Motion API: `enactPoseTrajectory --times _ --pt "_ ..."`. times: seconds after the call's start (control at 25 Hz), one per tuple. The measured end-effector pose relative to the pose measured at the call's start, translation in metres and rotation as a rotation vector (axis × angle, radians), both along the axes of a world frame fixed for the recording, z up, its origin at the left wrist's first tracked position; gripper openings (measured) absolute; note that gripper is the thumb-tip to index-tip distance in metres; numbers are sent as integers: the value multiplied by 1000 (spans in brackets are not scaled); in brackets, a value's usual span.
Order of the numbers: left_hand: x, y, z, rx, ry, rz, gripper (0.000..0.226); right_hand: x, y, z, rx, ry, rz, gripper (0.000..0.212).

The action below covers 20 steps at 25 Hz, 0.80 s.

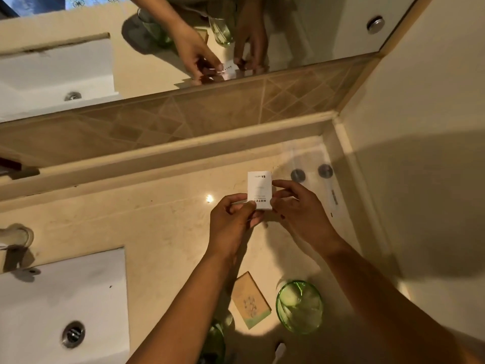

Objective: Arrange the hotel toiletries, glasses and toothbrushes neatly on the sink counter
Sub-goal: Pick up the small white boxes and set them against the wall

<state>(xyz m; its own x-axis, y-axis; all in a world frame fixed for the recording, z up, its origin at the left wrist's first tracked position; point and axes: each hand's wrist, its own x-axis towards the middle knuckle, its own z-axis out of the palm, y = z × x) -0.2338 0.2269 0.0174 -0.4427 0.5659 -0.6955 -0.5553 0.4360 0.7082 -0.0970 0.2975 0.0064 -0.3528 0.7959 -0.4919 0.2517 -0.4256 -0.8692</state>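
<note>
A small white box printed with "HOTEL" is held above the beige counter, near the back ledge. My left hand pinches its near left corner and my right hand pinches its right edge. Closer to me lie a tan soap box with a green end, a green glass and a second green glass, partly hidden under my left forearm. A white toothbrush end shows at the bottom edge. Two small clear bottles with round caps lie near the right wall.
A white sink basin with a drain takes up the lower left, with a tap behind it. A mirror above the tiled backsplash reflects my hands and the glasses. The right wall closes off the counter's corner.
</note>
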Motion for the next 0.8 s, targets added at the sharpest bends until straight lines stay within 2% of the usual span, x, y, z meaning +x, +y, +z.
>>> enactPoseTrajectory --times 0.08,0.2,0.4,0.52,0.8 --pt "0 12 -9 -44 40 -20 14 -1 12 -14 -42 7 -2 38" --pt "-3 29 -23 -89 202 -106 13 -1 26 -33 -59 -30 1 38" --pt "-10 60 -38 -134 382 -197 13 -13 49 -51 133 -214 -36 30" --pt "-13 75 -43 -129 421 -189 10 -19 60 -56 227 -304 -62 21" --pt "-5 99 -55 -112 479 -204 14 -24 79 -60 328 -434 42 34"
